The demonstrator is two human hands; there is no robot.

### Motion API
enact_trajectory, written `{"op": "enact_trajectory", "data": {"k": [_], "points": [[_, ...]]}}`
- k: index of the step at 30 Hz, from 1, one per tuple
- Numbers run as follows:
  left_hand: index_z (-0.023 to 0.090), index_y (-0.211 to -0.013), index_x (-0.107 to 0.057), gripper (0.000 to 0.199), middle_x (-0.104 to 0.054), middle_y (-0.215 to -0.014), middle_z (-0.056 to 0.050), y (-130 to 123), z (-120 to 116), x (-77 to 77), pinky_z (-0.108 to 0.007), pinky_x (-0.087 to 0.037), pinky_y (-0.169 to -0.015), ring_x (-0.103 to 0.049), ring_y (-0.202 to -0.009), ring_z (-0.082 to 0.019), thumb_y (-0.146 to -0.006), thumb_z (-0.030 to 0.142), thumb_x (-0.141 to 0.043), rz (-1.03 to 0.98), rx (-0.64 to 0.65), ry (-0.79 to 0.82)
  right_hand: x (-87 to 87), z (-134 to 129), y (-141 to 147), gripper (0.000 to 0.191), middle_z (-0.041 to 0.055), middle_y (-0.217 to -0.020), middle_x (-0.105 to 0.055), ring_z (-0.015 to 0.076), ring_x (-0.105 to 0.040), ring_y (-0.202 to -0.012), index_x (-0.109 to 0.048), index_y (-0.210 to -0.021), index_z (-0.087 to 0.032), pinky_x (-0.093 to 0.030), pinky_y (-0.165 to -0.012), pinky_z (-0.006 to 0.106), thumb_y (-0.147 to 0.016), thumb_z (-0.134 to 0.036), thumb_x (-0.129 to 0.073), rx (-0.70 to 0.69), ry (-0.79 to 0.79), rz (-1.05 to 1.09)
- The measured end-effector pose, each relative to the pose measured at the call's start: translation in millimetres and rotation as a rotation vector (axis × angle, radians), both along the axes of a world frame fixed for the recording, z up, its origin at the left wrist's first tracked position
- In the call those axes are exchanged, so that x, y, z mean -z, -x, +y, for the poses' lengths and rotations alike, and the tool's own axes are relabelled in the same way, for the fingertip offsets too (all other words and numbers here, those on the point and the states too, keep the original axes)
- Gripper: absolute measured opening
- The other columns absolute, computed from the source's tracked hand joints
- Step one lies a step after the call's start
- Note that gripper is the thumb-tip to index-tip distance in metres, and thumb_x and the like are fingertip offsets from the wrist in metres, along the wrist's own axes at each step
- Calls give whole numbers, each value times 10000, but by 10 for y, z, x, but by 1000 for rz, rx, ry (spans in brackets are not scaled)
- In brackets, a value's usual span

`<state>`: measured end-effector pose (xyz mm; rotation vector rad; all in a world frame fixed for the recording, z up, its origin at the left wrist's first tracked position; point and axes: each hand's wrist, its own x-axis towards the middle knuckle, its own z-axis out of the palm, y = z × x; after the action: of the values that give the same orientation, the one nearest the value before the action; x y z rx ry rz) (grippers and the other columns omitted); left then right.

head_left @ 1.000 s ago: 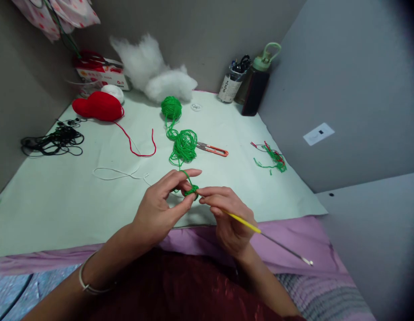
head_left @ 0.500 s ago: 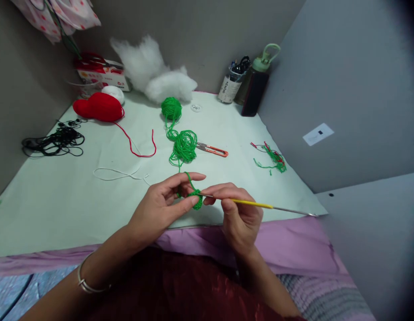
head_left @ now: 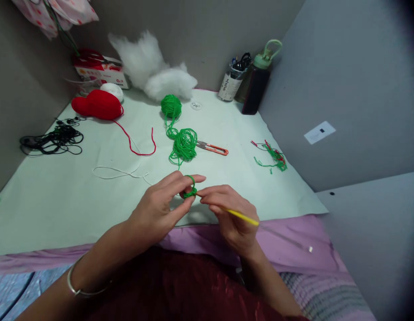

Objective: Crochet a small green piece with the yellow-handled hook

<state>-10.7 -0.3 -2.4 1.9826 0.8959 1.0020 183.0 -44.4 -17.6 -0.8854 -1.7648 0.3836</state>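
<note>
Between the thumb and fingers of my left hand (head_left: 160,207) is pinched a small green crochet piece (head_left: 190,193). Green yarn loops over its raised index finger. My right hand (head_left: 235,216) grips a crochet hook (head_left: 242,217) by its yellow handle, the hook's tip at the edge of the green piece. The hook's far metal end is smeared by motion. Beyond my hands lies a loose heap of green yarn (head_left: 184,145), with a green yarn ball (head_left: 171,107) behind it. Orange thread snips (head_left: 213,148) touch the heap's right side.
Red yarn (head_left: 98,104), a white yarn ball (head_left: 112,92) and a tangled black cord (head_left: 61,139) lie at left. White stuffing (head_left: 170,82) sits at the back. A pen cup (head_left: 229,84) and a bottle (head_left: 255,84) stand back right, yarn scraps (head_left: 274,158) nearer.
The hook's rear end has swung downward as my right hand tilted. The green piece has turned in my left fingers and now shows a thinner edge.
</note>
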Motion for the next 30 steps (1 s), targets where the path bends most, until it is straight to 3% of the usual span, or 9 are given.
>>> {"op": "enact_trajectory", "data": {"k": [2,4,7,11,13,17,20,24,30], "points": [[187,-1268,-755,355,-647,-908,-23,5,6,14,-275,-535,-791,-647,-837,-154,-962,102,-594,17,-3,-43,53,-19,34,211,105,-1068,-827,202,-796,-948,-751,-1143,-233,-666,-772,332,-1027,-128,-608,75,-103,-133],[172,-1287,-745,382,-643,-897,-18,-6,3,8,-277,-535,-795,-649,-829,-154,-936,104,-610,-3,-9,23,138,-40,94,232,122,-1107,-824,210,-797,-978,-751,-1178,-230,-671,-761,328,-1020,-124,-619,140,-193,-170],[162,-1275,-746,406,-629,-846,2,-30,-10,-39,-283,-535,-796,-653,-813,-157,-880,136,-657,-94,-28,240,237,-47,182,231,107,-1121,-821,207,-805,-962,-755,-1193,-255,-679,-740,338,-1063,-197,-573,135,-163,43],[181,-1273,-752,428,-627,-832,16,-51,-30,-100,-284,-532,-827,-653,-828,-155,-846,193,-735,-238,-63,479,223,-36,200,206,59,-1025,-821,205,-798,-905,-780,-1119,-277,-673,-743,358,-1072,-256,-580,137,-69,205],[192,-1284,-750,435,-627,-838,21,-65,-50,-93,-278,-530,-830,-646,-830,-149,-849,208,-763,-296,-79,549,209,-46,177,212,54,-1047,-801,194,-780,-909,-778,-1165,-280,-663,-741,341,-1050,-206,-616,170,-98,130],[222,-1401,-698,533,-648,-867,23,-121,-123,-7,-267,-513,-846,-632,-839,-140,-877,219,-796,-426,-96,597,273,-87,170,370,71,-1082,-754,214,-736,-991,-749,-1307,-261,-656,-825,354,-983,-94,-683,338,-320,-199],[240,-1412,-704,540,-652,-878,19,-151,-156,33,-253,-503,-821,-614,-830,-131,-887,268,-830,-569,-31,740,314,-89,200,423,66,-1077,-754,221,-726,-1013,-728,-1352,-269,-654,-851,364,-982,-71,-669,380,-376,-221],[252,-1312,-777,467,-654,-889,6,-126,-117,6,-234,-491,-823,-608,-847,-124,-856,286,-872,-718,82,1002,236,-56,192,336,60,-1082,-779,201,-754,-952,-758,-1289,-293,-651,-761,341,-1023,-129,-634,230,-200,37],[262,-1252,-810,384,-602,-843,21,-28,-32,10,-206,-435,-720,-534,-760,-101,-870,251,-847,-626,152,864,48,-88,85,231,33,-990,-808,174,-753,-827,-800,-1127,-270,-636,-748,339,-1045,-161,-614,50,141,392]]}}
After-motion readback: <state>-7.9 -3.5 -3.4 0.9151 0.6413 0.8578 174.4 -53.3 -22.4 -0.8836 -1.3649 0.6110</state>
